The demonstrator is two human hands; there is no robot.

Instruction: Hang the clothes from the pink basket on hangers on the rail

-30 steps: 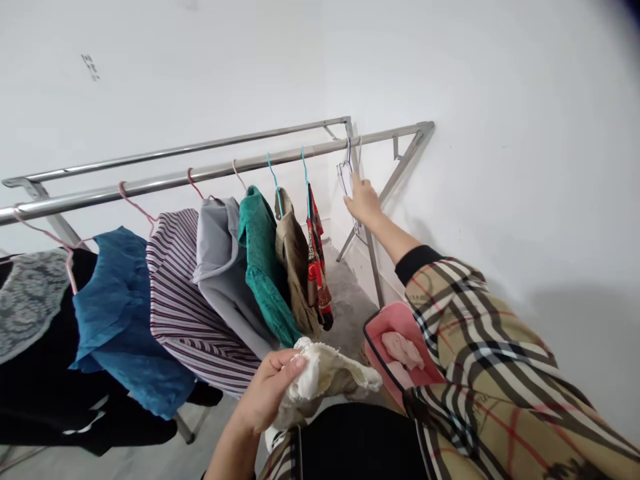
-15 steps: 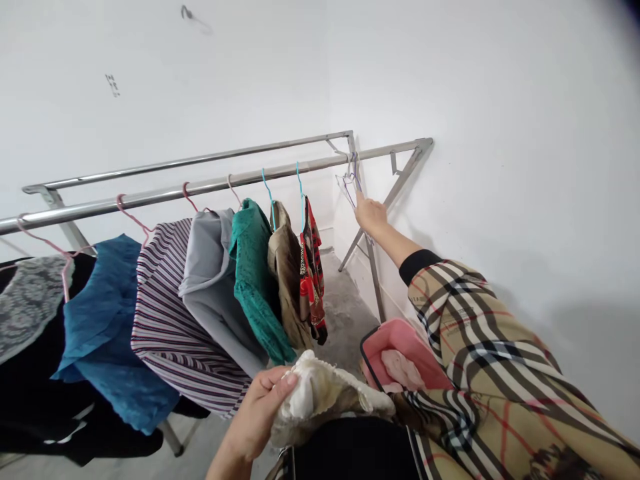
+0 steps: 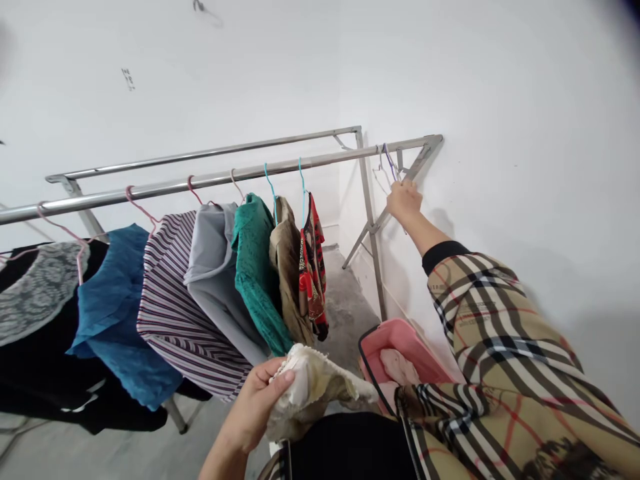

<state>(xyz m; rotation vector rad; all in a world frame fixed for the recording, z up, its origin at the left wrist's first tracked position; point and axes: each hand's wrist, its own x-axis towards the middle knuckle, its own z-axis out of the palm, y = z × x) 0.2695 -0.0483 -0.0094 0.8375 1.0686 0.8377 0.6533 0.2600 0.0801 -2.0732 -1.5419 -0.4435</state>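
My left hand (image 3: 257, 407) is low in the middle, fingers closed on a cream lace-edged garment (image 3: 313, 387). My right hand (image 3: 404, 200) is stretched out to the far right end of the steel rack rail (image 3: 320, 161), fingers closed on the empty wire hangers (image 3: 387, 163) that hang there. Several garments hang on coloured hangers along the rail: a red patterned one (image 3: 313, 267), a tan one (image 3: 287, 267), a green one (image 3: 255, 267), a grey one (image 3: 215, 267), a striped one (image 3: 175, 300) and a blue one (image 3: 117, 313).
A pink laundry basket (image 3: 400, 337) with pale cloth in it stands on the concrete floor beneath my right arm. A second rail (image 3: 200, 155) runs behind the first. White walls close the corner behind the rack. A black and grey lace garment (image 3: 35, 313) hangs at far left.
My right hand has slid the empty hangers rightward along the rail, from beside the rack's upright to near its end. My left hand has kept hold of the cream garment.
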